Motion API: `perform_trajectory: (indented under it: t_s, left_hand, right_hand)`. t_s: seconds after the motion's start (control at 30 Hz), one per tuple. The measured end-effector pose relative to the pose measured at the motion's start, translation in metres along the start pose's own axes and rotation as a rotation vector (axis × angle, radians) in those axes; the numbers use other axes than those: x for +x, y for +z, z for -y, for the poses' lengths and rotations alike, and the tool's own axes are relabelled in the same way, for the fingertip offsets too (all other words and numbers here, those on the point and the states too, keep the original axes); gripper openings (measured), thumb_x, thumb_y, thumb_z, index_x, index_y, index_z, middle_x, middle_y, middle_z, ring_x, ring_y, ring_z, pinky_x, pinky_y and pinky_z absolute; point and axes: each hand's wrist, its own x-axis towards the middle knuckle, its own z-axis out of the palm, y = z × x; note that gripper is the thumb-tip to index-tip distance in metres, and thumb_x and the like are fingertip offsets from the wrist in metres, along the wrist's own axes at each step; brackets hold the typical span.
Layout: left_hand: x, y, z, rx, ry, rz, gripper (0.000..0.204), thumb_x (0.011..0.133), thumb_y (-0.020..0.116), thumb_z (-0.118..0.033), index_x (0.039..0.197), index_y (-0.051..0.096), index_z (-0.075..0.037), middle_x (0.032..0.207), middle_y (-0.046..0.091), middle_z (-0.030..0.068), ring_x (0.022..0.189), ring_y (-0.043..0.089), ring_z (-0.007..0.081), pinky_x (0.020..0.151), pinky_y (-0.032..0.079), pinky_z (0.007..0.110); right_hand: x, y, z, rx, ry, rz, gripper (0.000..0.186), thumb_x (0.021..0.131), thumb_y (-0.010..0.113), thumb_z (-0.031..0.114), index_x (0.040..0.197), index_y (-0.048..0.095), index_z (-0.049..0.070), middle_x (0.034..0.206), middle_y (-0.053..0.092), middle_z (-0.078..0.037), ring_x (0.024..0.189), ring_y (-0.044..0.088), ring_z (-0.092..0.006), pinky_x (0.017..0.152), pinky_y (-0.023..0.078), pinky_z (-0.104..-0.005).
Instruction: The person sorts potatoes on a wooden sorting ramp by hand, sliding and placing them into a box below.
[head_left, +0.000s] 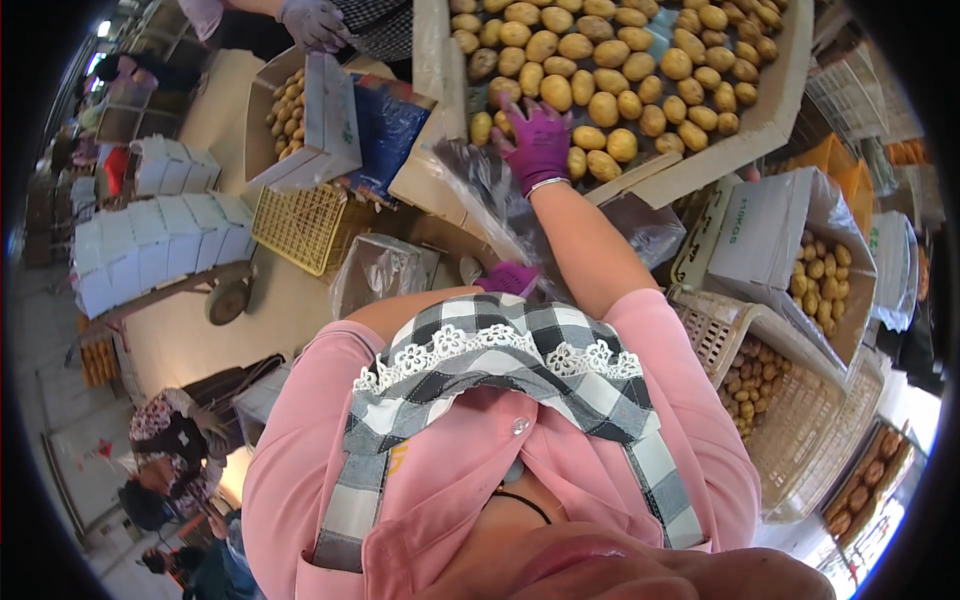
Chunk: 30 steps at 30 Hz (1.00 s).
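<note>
My right hand [537, 145], in a purple glove, reaches over the near left part of a wide sorting tray [690, 185] with pale raised sides. Its fingers are spread and touch the yellow-brown potatoes [603, 109] lying there in a loose layer. Nothing is visibly gripped in it. My left hand [510, 278], also in a purple glove, is low in front of my body, beside crumpled clear plastic film [480, 190]. The checked apron [490, 345] covers part of that hand, and its fingers do not show.
A plastic-lined carton [385, 270] stands left of my left hand, beside a yellow crate [300, 225]. Another carton [310, 130] with potatoes sits farther left, near a co-worker's gloved hand [313, 24]. At right are a potato-filled carton [765, 225] and a beige basket [800, 440].
</note>
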Motion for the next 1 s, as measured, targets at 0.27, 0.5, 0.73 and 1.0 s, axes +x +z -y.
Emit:
perform_trajectory:
  t_s: [0.27, 0.5, 0.73, 1.0]
  left_hand:
    - [-0.016, -0.121, -0.051, 0.390, 0.357, -0.669, 0.052, 0.079, 0.061, -0.023, 0.125, 0.049, -0.003, 0.119, 0.057, 0.0190, 0.115, 0.050, 0.0363, 0.099, 0.039, 0.044]
    - [0.042, -0.124, -0.028, 1.184, 0.426, -0.010, 0.024, 0.070, 0.065, -0.023, 0.092, 0.065, -0.015, 0.084, 0.065, 0.0102, 0.086, 0.063, 0.0282, 0.083, 0.046, 0.044]
    - [0.023, -0.173, 0.006, 1.071, 0.447, 0.160, 0.017, 0.077, 0.058, -0.022, 0.084, 0.071, -0.017, 0.088, 0.069, 0.0102, 0.081, 0.067, 0.0274, 0.069, 0.052, 0.044]
    - [0.101, -0.182, 0.099, 0.339, 0.716, 0.582, 0.051, 0.078, 0.059, -0.016, 0.129, 0.052, -0.016, 0.112, 0.062, 0.0172, 0.101, 0.061, 0.0295, 0.086, 0.047, 0.038]
  right_hand:
    - [-0.005, -0.013, -0.004, -0.052, 0.059, 0.077, 0.058, 0.082, 0.059, 0.043, 0.136, 0.042, 0.031, 0.124, 0.054, -0.014, 0.116, 0.048, -0.0337, 0.101, 0.026, -0.0615]
    - [-0.003, -0.021, 0.006, 0.034, 0.057, 0.117, 0.058, 0.081, 0.060, 0.036, 0.135, 0.044, 0.023, 0.123, 0.056, -0.014, 0.116, 0.049, -0.0324, 0.099, 0.033, -0.0522]
    - [0.042, -0.064, -0.043, -0.274, 0.477, -0.230, 0.053, 0.082, 0.059, 0.041, 0.129, 0.050, 0.017, 0.139, 0.039, -0.018, 0.128, 0.033, -0.0423, 0.103, 0.024, -0.0599]
    - [0.002, -0.110, -0.056, -0.231, -0.022, 0.587, 0.031, 0.090, 0.051, 0.033, 0.115, 0.058, 0.016, 0.100, 0.066, -0.008, 0.087, 0.065, -0.0283, 0.078, 0.053, -0.0391]
